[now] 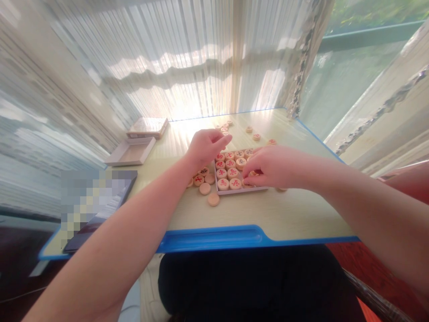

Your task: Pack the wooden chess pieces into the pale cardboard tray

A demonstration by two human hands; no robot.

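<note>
A shallow white box point(241, 191) holds rows of round wooden Chinese chess pieces point(232, 172) marked with red and black characters. My right hand point(275, 167) reaches over the box's right side, thumb and fingertips closed on a Chinese chess piece point(247, 183) at the front row; the hand hides the pieces beneath it. Just beyond the box's far left corner is my left hand point(208, 145), its fingers curled and thumb pointing right; what its fingers hold, if anything, is hidden. Loose pieces point(205, 188) lie left of the box, some face down.
More pieces point(256, 137) are scattered toward the table's far side. An open white box lid point(132, 151) and a book-like box point(148, 127) sit at the left, behind a dark tablet-like device point(100, 223). A blue edge with a groove point(214, 237) borders the table point(284, 219); curtains hang behind.
</note>
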